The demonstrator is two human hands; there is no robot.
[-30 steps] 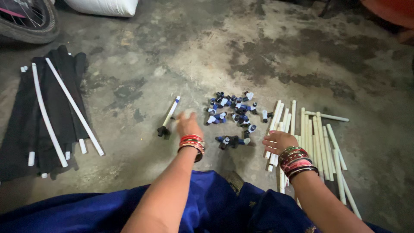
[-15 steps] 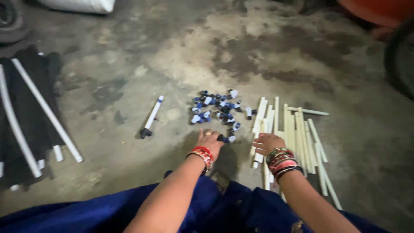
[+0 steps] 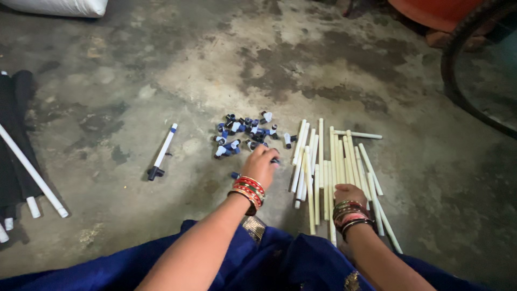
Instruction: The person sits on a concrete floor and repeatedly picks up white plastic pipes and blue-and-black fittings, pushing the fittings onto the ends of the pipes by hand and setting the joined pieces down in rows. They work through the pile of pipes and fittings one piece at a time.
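My left hand (image 3: 262, 165) reaches down at the near edge of a small heap of blue, black and white caps (image 3: 244, 133) on the concrete floor, fingers closed around one of the caps. My right hand (image 3: 349, 193) rests on the near ends of a spread of short white tubes (image 3: 329, 164), fingers curled over them; whether it grips one is unclear. Both wrists wear red and gold bangles. A single white tube with a blue tip and black end piece (image 3: 162, 152) lies apart to the left of the heap.
Long white rods on black strips (image 3: 22, 161) lie at the far left. A dark curved wheel rim (image 3: 467, 70) and an orange object (image 3: 431, 12) sit at the top right, a white sack (image 3: 59, 6) at the top left. Blue cloth (image 3: 253, 267) covers my lap.
My left hand moved right from beside the lone capped tube to the near edge of the cap heap. My right hand slid nearer along the white tubes. The camera has shifted right.
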